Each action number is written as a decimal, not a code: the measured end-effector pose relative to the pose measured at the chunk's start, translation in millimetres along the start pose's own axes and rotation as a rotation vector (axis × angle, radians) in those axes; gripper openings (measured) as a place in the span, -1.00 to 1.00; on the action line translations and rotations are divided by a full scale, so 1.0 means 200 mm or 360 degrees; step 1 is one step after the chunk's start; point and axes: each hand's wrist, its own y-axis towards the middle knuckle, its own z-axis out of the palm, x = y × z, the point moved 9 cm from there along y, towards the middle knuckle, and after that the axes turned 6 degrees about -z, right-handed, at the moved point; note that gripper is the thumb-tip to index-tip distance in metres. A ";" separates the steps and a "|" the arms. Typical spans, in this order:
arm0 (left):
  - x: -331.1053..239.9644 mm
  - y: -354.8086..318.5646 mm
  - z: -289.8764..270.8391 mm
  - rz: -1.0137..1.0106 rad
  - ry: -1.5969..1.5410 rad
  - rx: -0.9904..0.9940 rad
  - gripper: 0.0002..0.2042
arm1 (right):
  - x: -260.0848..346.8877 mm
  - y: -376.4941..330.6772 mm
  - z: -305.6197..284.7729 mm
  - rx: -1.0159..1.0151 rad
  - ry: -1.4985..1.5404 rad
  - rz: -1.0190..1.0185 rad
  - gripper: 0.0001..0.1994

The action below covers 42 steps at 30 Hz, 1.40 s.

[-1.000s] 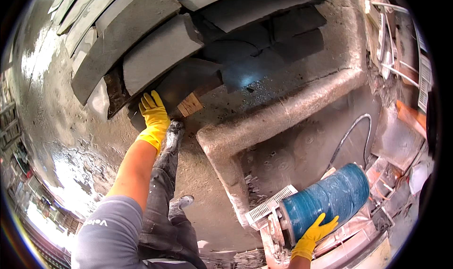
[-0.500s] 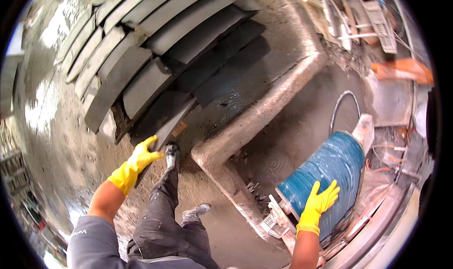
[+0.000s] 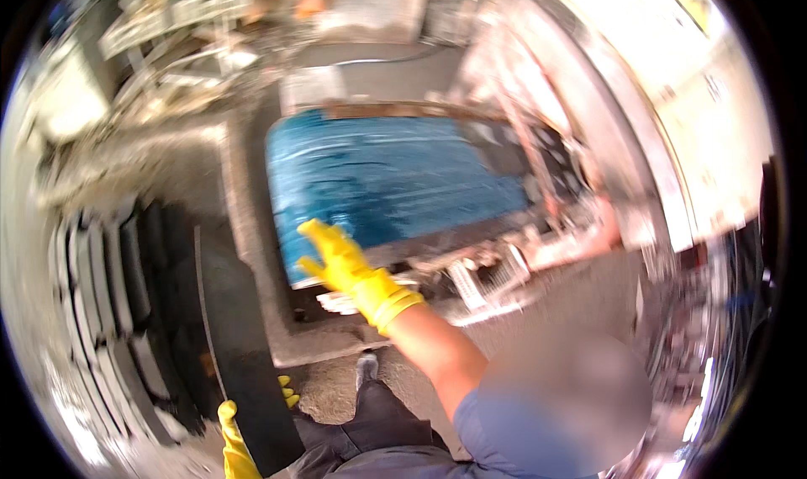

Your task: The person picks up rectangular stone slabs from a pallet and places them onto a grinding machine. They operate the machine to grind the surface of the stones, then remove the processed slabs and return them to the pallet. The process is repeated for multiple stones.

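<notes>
The right hand [image 3: 345, 264], in a yellow glove, lies open and flat on the blue drum [image 3: 395, 185] in the middle of the frame. At the bottom left, the left hand [image 3: 239, 433] grips a long dark slab [image 3: 239, 344]. A firm hold with both hands would likely keep the slab steady.

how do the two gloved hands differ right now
The right hand is raised with fingers spread, at the near edge of the blue drum. The left hand is low, gripping the edge of a dark slab, and mostly hidden behind it. Both wear yellow rubber gloves.
</notes>
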 end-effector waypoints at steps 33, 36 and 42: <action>0.63 2.77 1.80 -0.0314 0.3688 -0.0404 -0.28 | -1.86 -1.24 -2.43 -0.0329 -0.1165 0.1509 -0.28; 0.70 2.86 1.76 -0.0425 0.3601 -0.0288 -0.23 | -1.87 -1.21 -2.42 -0.0263 -0.1164 0.1563 -0.29; 0.66 2.93 1.67 -0.0356 0.3468 -0.0194 -0.46 | -1.86 -1.18 -2.43 -0.0257 -0.1117 0.1612 -0.30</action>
